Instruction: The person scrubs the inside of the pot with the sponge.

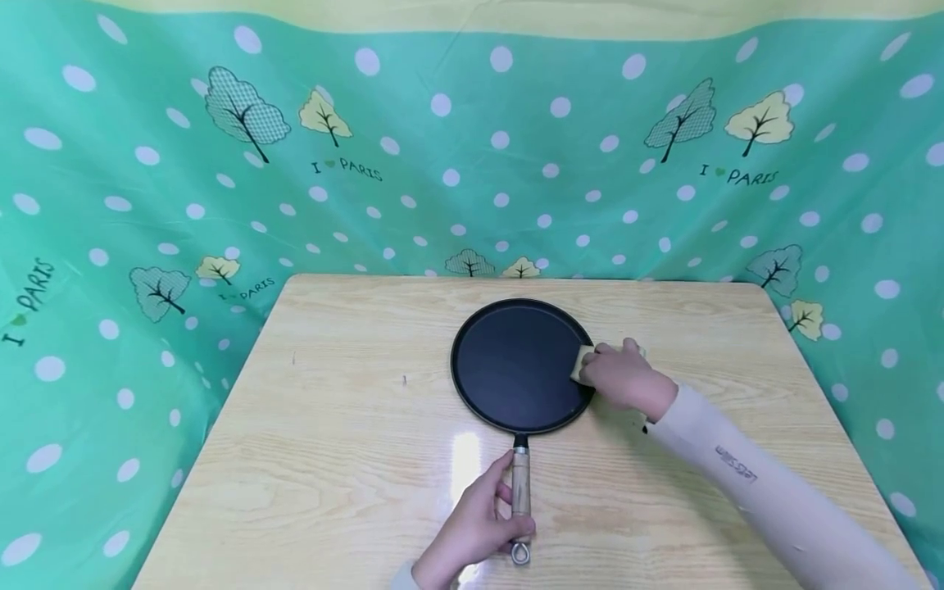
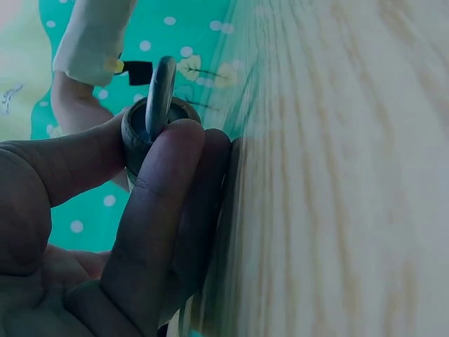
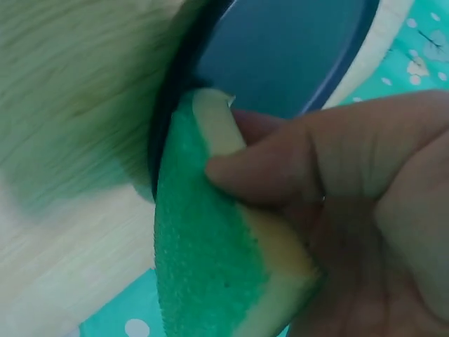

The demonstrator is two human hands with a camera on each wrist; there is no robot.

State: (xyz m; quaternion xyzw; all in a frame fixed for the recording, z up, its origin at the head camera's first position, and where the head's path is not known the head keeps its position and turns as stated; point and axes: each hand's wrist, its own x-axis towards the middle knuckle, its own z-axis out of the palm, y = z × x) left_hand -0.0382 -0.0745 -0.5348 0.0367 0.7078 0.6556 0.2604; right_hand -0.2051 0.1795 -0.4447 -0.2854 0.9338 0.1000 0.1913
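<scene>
A flat round black frying pan (image 1: 519,365) lies on the wooden table, its wooden handle (image 1: 520,483) pointing toward the front edge. My left hand (image 1: 479,520) grips that handle between thumb and fingers, close to the metal hanging ring (image 2: 162,95) at its end. At the pan's right rim, my right hand (image 1: 623,377) pinches a sponge (image 3: 203,232). The sponge is yellow with a green scouring side, and its tip overlaps the rim in the right wrist view. Part of it is hidden behind my fingers.
The light wooden table (image 1: 332,426) has small dark marks left of the pan. A green curtain (image 1: 413,123) with white dots and printed trees hangs round its back and sides. My right sleeve (image 1: 767,483) reaches across the table's right side.
</scene>
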